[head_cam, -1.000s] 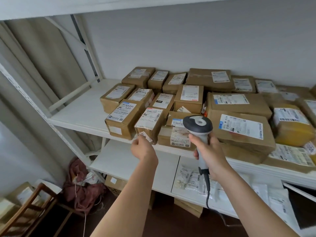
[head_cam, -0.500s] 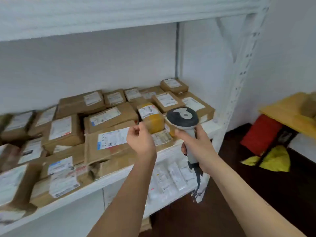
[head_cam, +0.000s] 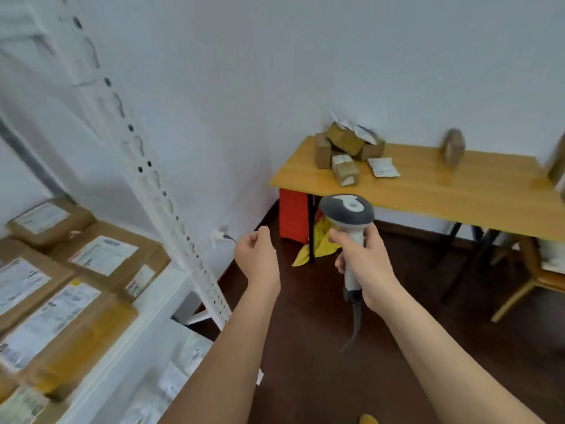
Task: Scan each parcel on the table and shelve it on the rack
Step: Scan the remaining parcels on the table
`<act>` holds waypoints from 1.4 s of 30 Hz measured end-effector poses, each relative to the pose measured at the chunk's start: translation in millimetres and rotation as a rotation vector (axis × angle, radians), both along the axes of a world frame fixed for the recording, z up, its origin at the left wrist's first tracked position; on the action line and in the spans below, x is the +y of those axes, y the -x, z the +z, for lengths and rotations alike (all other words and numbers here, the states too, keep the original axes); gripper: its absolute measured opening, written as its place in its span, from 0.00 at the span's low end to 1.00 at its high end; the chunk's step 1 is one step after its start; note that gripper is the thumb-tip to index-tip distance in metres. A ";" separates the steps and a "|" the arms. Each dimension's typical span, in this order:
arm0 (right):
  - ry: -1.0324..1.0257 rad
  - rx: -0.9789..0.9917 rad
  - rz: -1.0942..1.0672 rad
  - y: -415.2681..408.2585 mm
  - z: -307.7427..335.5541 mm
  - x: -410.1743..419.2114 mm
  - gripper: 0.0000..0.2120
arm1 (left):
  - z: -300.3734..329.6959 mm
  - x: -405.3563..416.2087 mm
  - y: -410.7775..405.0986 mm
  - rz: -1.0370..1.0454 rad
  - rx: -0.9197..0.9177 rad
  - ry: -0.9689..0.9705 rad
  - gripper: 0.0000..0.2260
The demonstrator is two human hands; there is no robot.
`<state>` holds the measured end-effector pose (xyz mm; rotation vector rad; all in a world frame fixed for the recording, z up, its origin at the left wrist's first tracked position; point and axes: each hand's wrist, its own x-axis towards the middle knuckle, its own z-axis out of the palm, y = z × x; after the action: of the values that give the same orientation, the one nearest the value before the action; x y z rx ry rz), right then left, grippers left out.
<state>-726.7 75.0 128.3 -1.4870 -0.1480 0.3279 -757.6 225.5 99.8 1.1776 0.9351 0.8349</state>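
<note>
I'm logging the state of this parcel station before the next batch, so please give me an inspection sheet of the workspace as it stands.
Surface: wooden table against the wall, mostly bare top.
Job's things: cluster of brown parcels at the table's back left, one white pouch beside them, one box standing alone; rack on the left carries labelled boxes.
Clutter: red bin and yellow bag under the table.
Grippers: right hand grips the scanner; left hand loosely curled, holding nothing.
Cables: scanner cable hangs below the right hand; a plug in the wall socket.
Surroundings: white wall, dark floor, chair at right.
</note>
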 end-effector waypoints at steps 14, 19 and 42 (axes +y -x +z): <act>0.005 0.100 -0.252 -320.5 -6.0 -87.4 0.11 | -23.3 -64.6 -350.2 -0.313 0.123 0.146 0.11; 0.029 0.170 -0.365 -416.6 -28.0 -97.2 0.11 | -46.8 -62.6 -469.9 -0.403 0.207 0.168 0.12; 0.114 0.318 -0.708 -823.3 -80.3 -239.3 0.07 | -130.3 -250.8 -941.6 -0.959 0.505 0.201 0.06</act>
<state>96.6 -164.3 48.0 -1.4803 0.6492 -0.0079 184.1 -25.3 -30.4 1.4752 0.6892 -0.3317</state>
